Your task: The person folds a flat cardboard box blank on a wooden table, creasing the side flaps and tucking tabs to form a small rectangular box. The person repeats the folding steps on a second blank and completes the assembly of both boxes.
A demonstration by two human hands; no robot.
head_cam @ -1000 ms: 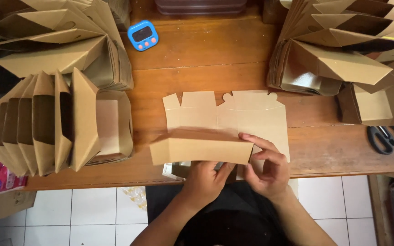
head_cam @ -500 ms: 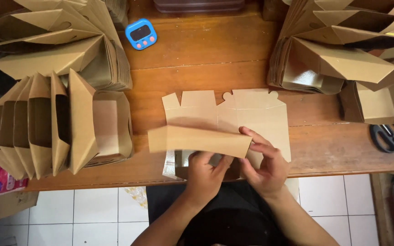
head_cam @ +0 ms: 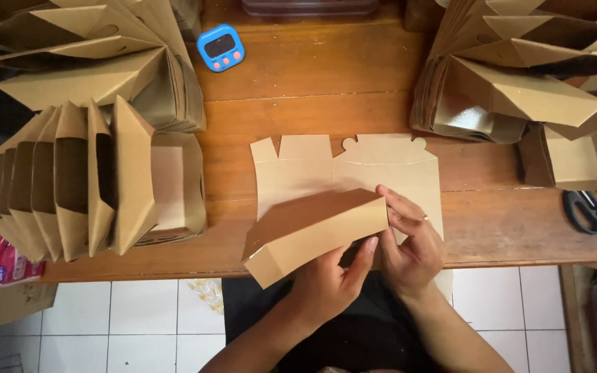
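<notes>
While a flat cardboard sheet (head_cam: 354,173) lies beneath, both hands, left (head_cam: 326,287) and right (head_cam: 409,242), grip the half-folded cardboard box (head_cam: 312,231)

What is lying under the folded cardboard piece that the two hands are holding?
Under the folded cardboard piece lies a flat cardboard sheet on the wooden table. The sheet's lower part is covered by the fold and both hands.

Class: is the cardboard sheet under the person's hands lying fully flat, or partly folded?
Partly folded: the near panel of the cardboard sheet is raised between both hands; the rest lies flat.
</notes>
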